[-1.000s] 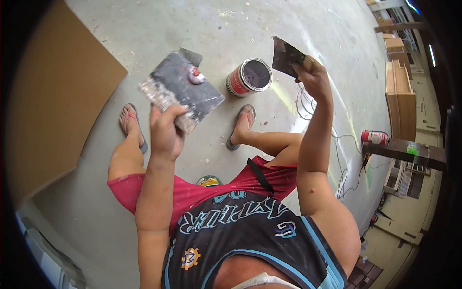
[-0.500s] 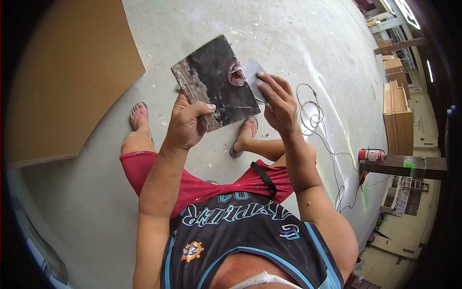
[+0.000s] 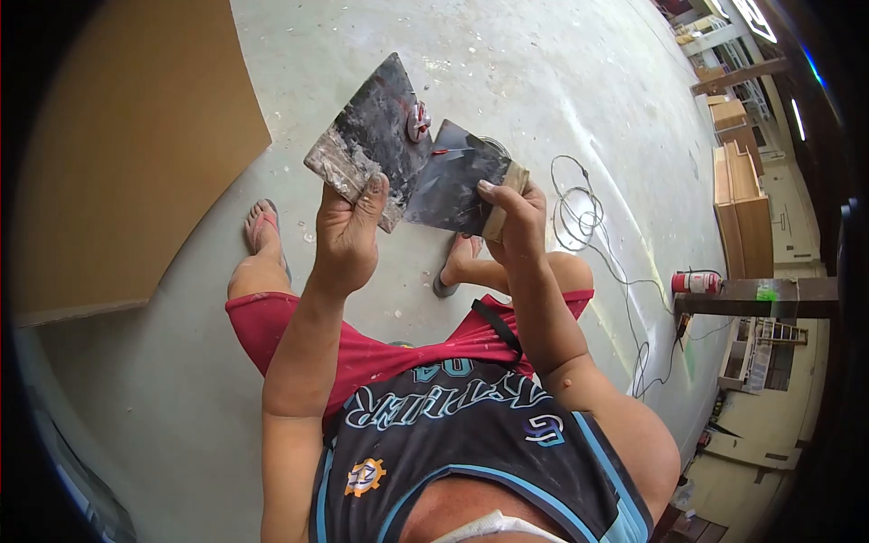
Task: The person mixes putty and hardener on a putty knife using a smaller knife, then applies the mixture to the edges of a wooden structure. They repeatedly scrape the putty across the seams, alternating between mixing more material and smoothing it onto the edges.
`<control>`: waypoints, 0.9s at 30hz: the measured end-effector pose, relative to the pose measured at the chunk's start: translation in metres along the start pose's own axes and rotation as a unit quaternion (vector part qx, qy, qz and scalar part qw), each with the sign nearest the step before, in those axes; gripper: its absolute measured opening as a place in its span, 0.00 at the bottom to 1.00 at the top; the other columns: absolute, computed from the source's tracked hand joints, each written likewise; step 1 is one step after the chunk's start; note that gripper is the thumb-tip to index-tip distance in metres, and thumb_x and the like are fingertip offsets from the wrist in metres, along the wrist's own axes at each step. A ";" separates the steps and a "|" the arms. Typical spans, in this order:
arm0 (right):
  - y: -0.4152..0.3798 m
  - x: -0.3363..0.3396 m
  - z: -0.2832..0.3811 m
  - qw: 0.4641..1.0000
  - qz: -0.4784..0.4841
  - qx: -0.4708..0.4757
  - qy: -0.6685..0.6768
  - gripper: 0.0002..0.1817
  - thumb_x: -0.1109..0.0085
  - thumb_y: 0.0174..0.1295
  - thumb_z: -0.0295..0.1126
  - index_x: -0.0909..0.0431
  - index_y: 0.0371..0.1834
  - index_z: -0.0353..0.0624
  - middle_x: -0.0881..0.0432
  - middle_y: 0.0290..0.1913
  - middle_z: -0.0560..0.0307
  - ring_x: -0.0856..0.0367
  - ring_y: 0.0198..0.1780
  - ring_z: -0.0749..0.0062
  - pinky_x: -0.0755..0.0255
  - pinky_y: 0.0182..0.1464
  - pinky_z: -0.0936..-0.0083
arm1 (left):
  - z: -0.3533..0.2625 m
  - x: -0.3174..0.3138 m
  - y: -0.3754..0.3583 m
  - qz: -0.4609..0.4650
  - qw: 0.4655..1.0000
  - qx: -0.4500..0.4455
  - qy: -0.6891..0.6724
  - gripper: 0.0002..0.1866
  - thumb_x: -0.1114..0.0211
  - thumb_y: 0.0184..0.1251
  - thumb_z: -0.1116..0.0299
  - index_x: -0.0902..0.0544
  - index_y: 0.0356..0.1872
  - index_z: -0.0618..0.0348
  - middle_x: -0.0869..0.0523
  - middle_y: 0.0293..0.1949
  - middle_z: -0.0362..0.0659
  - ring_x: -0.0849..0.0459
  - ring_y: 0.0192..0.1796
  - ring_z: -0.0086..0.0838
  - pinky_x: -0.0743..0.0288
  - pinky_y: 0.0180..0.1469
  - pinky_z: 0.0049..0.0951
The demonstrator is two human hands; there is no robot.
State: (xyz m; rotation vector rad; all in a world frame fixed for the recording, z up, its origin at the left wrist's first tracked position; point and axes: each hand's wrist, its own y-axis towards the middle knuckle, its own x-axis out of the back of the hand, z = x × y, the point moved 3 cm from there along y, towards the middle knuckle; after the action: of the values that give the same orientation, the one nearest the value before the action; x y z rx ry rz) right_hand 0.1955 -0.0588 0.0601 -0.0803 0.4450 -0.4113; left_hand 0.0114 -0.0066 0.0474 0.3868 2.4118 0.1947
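Note:
My left hand grips a broad putty spreader by its crusted wooden edge, thumb on top. Dried filler smears the dark plate. A lump of whitish putty with red streaks sits near the plate's right side. In my right hand is a smaller putty spreader, held by its pale wooden grip with the thumb across it. Its dark blade faces me and carries a small red streak near the top. The two blades meet or overlap at their inner edges, above the floor between my feet.
A large brown board stands at the left. Coiled cable lies on the grey floor to the right. Further right are a fire extinguisher by a dark post and wooden cabinets.
My right hand has turned, and a dark spreader blade now shows where a pale one did. The left spreader has shifted slightly left and up, tilting a little, with the putty still on it.

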 end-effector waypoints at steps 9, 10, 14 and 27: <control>-0.001 -0.007 0.004 0.998 0.029 0.027 0.040 0.13 0.43 0.53 0.22 0.27 0.42 0.35 0.22 0.31 0.56 0.19 0.30 0.71 0.24 0.19 0.72 | -0.013 0.011 -0.013 0.027 0.979 0.070 0.189 0.14 0.50 0.71 0.71 0.32 0.55 0.64 0.25 0.48 0.39 0.30 0.49 0.19 0.39 0.55 0.20; -0.001 -0.008 0.005 0.997 0.053 0.024 0.055 0.13 0.43 0.53 0.22 0.27 0.43 0.34 0.22 0.32 0.56 0.19 0.31 0.71 0.24 0.19 0.72 | -0.014 0.008 -0.016 0.042 0.979 0.068 0.186 0.14 0.50 0.71 0.71 0.32 0.55 0.64 0.25 0.48 0.39 0.30 0.49 0.19 0.39 0.55 0.20; -0.004 -0.007 0.016 0.990 0.100 -0.016 0.095 0.09 0.41 0.53 0.21 0.26 0.38 0.35 0.19 0.30 0.57 0.18 0.33 0.75 0.20 0.35 0.74 | -0.010 0.007 -0.019 0.133 0.977 0.066 0.151 0.15 0.50 0.72 0.66 0.31 0.54 0.64 0.25 0.44 0.38 0.31 0.46 0.19 0.40 0.53 0.20; -0.031 -0.036 0.041 0.716 0.231 0.529 -0.392 0.22 0.43 0.51 0.12 0.23 0.50 0.43 0.24 0.54 0.42 0.24 0.55 0.49 0.30 0.57 0.63 | -0.003 0.002 0.001 -0.017 0.964 0.167 -0.206 0.24 0.51 0.58 0.81 0.36 0.59 0.62 0.24 0.50 0.52 0.20 0.50 0.38 0.22 0.53 0.39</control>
State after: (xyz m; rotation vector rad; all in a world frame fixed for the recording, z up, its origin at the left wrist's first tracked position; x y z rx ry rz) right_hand 0.1721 -0.0735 0.1162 0.9475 -0.6662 -0.0533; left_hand 0.0086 -0.0048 0.0489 0.4827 2.0328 -0.2890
